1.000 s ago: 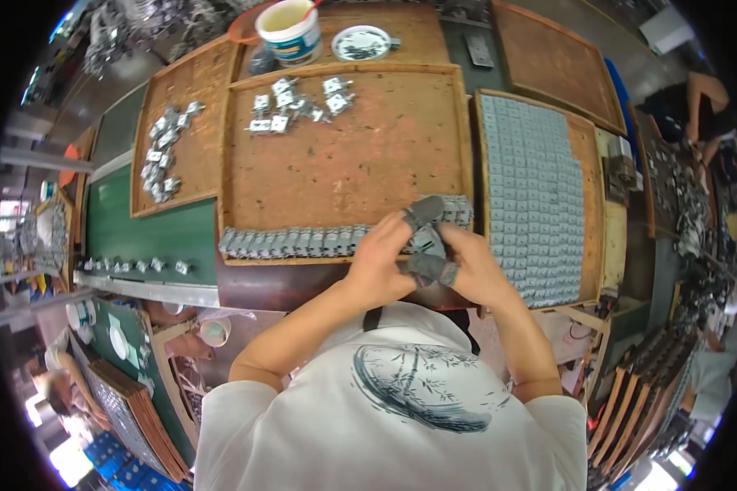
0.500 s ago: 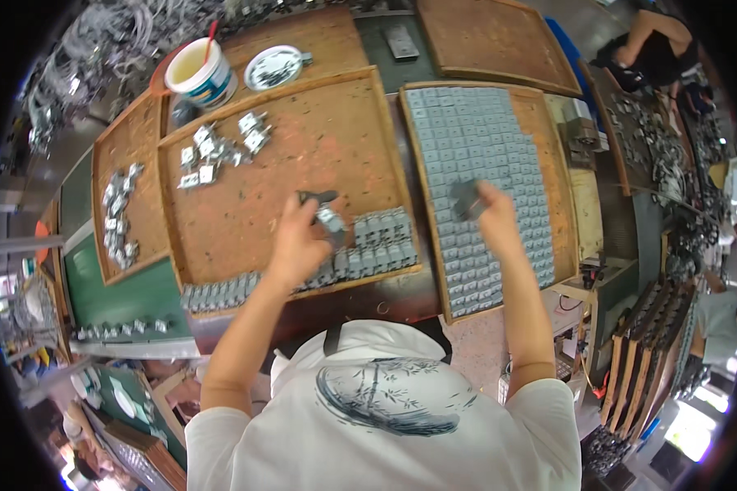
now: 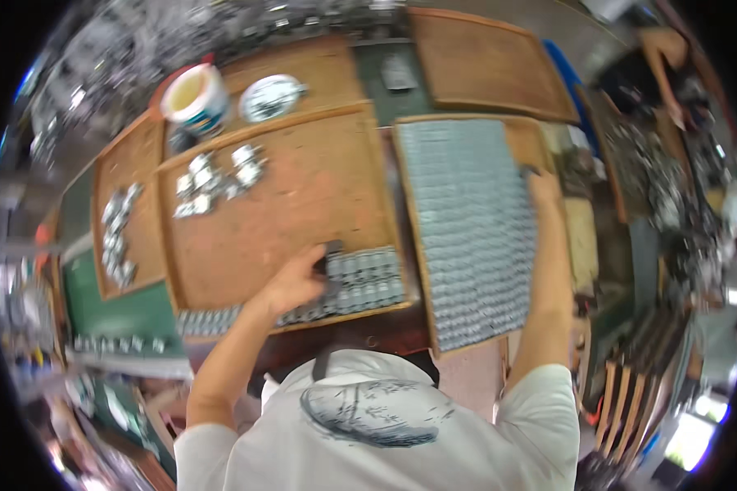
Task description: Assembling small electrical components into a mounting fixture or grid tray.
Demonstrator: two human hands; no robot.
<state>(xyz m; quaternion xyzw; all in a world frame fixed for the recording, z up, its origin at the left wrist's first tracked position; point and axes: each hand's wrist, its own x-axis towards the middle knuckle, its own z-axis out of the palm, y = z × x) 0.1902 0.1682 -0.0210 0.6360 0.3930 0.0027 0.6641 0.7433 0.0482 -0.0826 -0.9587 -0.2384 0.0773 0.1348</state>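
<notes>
My left hand (image 3: 299,280) is at the left end of the rows of small grey metal parts (image 3: 370,274) along the near edge of the middle wooden tray (image 3: 278,204). Its dark-covered fingertips close round one small metal part, blurred among the others. My right hand (image 3: 545,190) reaches over the right-hand wooden tray (image 3: 526,135), at the right border of its dense rows of flat grey pieces (image 3: 467,221). Something dark shows at its fingertips. Blur hides whether these fingers hold a piece.
Loose shiny metal parts (image 3: 201,182) lie in the middle tray's far left. Beyond stand a white bucket (image 3: 195,102) and a white dish of small pieces (image 3: 272,96). More parts (image 3: 119,237) lie in a left tray. Another person (image 3: 659,69) sits at the far right.
My left hand has come nearer, carrying the small metal part down to the rows. My right hand has moved right and farther, from mid-tray to the border of the flat pieces. The view has shifted.
</notes>
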